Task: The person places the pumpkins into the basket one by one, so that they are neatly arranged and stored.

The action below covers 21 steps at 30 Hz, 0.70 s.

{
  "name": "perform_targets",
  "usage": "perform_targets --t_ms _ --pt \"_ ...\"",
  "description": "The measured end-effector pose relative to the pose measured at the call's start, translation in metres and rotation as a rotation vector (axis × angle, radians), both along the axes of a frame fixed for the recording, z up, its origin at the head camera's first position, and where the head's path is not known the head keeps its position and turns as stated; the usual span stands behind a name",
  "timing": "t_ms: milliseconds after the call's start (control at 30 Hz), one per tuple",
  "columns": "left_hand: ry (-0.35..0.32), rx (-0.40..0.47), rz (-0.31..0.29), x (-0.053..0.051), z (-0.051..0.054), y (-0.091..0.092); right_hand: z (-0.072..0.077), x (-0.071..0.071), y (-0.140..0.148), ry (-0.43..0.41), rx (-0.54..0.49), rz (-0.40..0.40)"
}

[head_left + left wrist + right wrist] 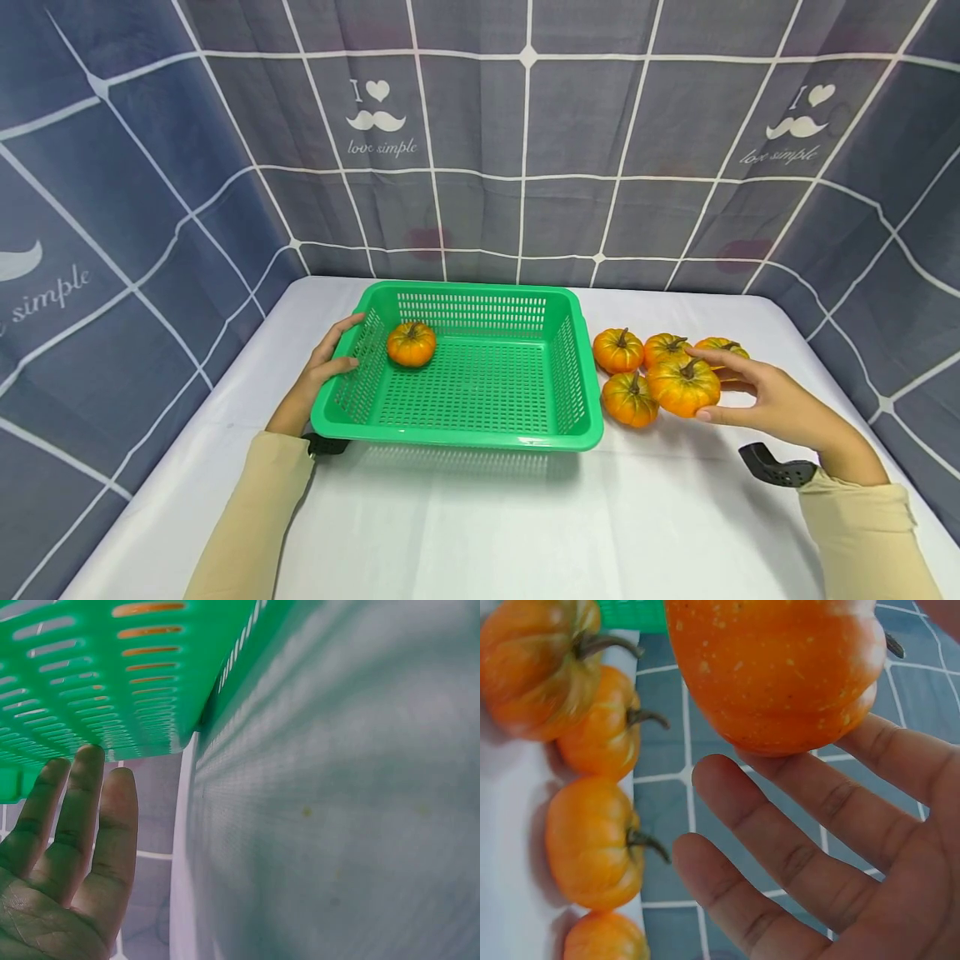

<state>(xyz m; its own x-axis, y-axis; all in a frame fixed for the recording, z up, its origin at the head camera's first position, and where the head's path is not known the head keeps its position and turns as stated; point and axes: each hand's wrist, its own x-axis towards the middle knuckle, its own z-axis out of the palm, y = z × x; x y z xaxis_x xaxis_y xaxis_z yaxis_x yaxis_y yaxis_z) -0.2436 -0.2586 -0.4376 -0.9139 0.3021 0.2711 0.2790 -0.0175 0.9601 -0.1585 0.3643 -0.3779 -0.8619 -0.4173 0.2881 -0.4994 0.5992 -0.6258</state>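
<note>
A green plastic basket (465, 436) with slotted walls stands on the white table, one small orange pumpkin (412, 344) inside near its left wall. At the basket's left rim, my left hand (318, 367) grips with the thumb over the edge; the left wrist view shows fingers (86, 795) extended along the outer wall. My right hand (772, 400) holds another small pumpkin (684, 387) between thumb and fingers, raised above the table. In the right wrist view this pumpkin (776, 667) touches some fingertips, while two other fingers extend apart from it.
Several more small pumpkins (617, 351) cluster on the table right of the basket, beside and behind the held one. Grey checked curtains (480, 208) enclose the white table (510, 525) at the back and sides.
</note>
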Motion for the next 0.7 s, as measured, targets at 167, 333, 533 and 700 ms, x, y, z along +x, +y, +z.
perform_targets --t_ms 167,333,533,700 --pt "0.004 0.003 -0.002 0.001 0.0 -0.001 0.007 -0.002 -0.012 0.02 -0.013 0.029" --pt "0.017 -0.005 -0.002 0.001 0.0 -0.001 0.014 -0.006 -0.023 0.006 -0.043 0.063" --pt "0.009 -0.001 -0.001 0.001 0.0 0.0 0.021 -0.012 -0.035 -0.048 -0.103 0.114" --pt "0.02 -0.002 -0.001 0.0 0.0 0.0 0.024 -0.016 -0.045 -0.025 -0.11 0.146"
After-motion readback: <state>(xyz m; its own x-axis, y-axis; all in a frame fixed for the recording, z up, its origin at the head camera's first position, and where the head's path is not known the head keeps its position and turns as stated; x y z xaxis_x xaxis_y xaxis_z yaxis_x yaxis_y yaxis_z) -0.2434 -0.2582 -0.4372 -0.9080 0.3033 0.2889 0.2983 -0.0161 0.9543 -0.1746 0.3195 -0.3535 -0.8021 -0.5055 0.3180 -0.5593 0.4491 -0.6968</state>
